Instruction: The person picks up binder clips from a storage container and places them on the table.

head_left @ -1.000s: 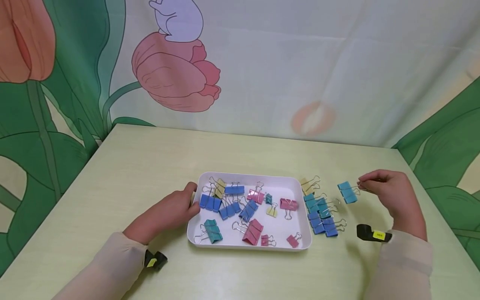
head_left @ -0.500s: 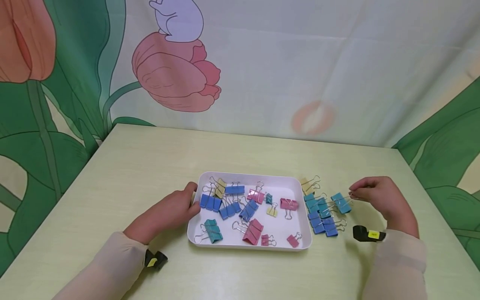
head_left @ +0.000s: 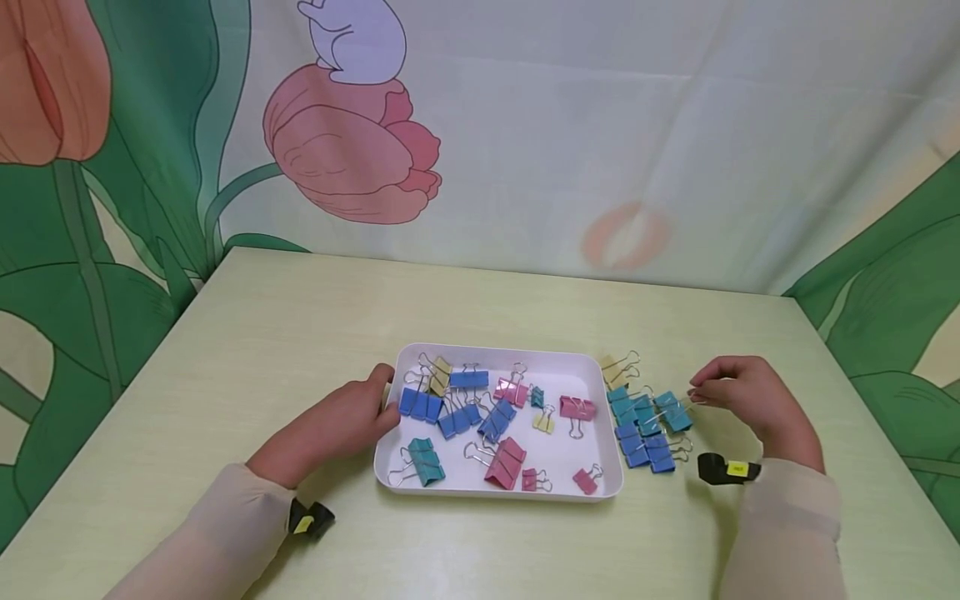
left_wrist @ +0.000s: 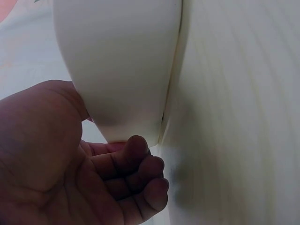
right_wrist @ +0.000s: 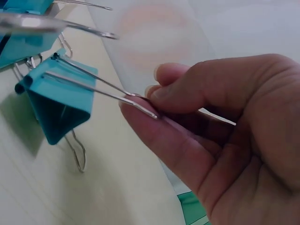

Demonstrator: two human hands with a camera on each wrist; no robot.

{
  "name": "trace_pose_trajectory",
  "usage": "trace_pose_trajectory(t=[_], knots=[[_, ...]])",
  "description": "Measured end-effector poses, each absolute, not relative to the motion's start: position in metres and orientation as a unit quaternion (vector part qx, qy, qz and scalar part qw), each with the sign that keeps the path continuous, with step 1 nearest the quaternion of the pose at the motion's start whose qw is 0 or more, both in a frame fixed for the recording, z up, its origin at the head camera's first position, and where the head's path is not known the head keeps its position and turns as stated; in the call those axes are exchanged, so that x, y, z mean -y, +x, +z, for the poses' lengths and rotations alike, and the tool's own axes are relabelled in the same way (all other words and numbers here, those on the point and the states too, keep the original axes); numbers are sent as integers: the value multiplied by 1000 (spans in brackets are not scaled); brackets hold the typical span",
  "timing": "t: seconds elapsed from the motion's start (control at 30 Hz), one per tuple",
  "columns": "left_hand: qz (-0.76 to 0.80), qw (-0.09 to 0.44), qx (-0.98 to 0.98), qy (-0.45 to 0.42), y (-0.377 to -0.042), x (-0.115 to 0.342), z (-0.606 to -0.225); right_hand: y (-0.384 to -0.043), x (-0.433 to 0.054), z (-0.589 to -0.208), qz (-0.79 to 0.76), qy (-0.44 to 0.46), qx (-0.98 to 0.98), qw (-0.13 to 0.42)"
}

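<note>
My right hand (head_left: 750, 400) pinches a wire handle of a teal binder clip (head_left: 673, 412) between thumb and fingertips. In the right wrist view the clip's teal body (right_wrist: 65, 96) hangs tilted, close over the table, beside other teal clips (right_wrist: 28, 47). My left hand (head_left: 337, 425) grips the left end of a white tray (head_left: 555, 454), thumb at the rim. Seen from the left wrist, its fingers (left_wrist: 154, 192) curl near the tray's outer wall (left_wrist: 122, 61). Blue clips (head_left: 422, 406), pink clips (head_left: 506, 464), yellow clips and green clips lie scattered in the tray.
Along the tray's right side lie a yellow clip (head_left: 613, 373), teal clips (head_left: 622, 406) and blue clips (head_left: 660, 454), handles mostly pointing right. The pale wooden table (head_left: 322, 300) ends at a printed flower curtain (head_left: 510, 150) behind.
My right hand has moved left and slightly down, bringing the teal binder clip up to the other teal clips beside the tray. The left hand and tray stay put.
</note>
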State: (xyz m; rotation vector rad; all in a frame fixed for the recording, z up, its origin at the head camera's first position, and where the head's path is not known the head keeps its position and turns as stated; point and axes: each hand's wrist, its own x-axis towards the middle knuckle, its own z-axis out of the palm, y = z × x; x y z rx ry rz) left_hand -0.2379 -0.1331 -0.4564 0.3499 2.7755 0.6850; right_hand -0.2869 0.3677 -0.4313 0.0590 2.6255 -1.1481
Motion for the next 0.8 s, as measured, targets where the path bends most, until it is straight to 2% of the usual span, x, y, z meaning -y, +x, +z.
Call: trace_pose_trajectory(t=[0.37, 0.8], knots=[[236, 136, -955, 116, -237, 133, -456, -289, -363, -434, -405, 19, -901, 152], [240, 136, -954, 119, -237, 133, -455, -288, -366, -434, -412, 9, -901, 136]])
